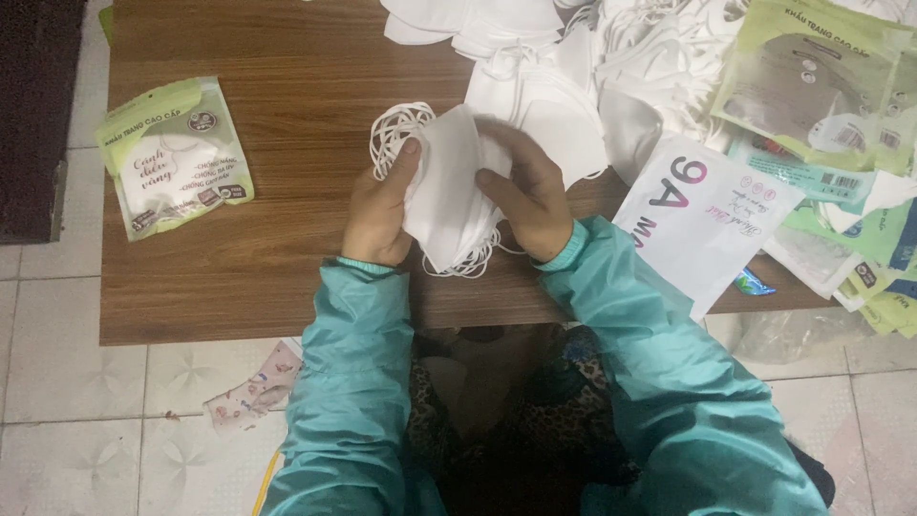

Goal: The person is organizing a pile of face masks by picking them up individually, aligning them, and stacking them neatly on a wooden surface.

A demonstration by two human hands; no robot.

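Now | left hand [378, 215] clasps mask stack [447, 186] | right hand [527, 196] clasps it too

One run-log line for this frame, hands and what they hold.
left hand: grips stack of white masks | right hand: grips same stack | filled green pouch: lying apart on wooden table

Both hands [458, 205] gripping stack of white masks [449, 191], wooden table [287, 143], sealed mask packet [174, 156]
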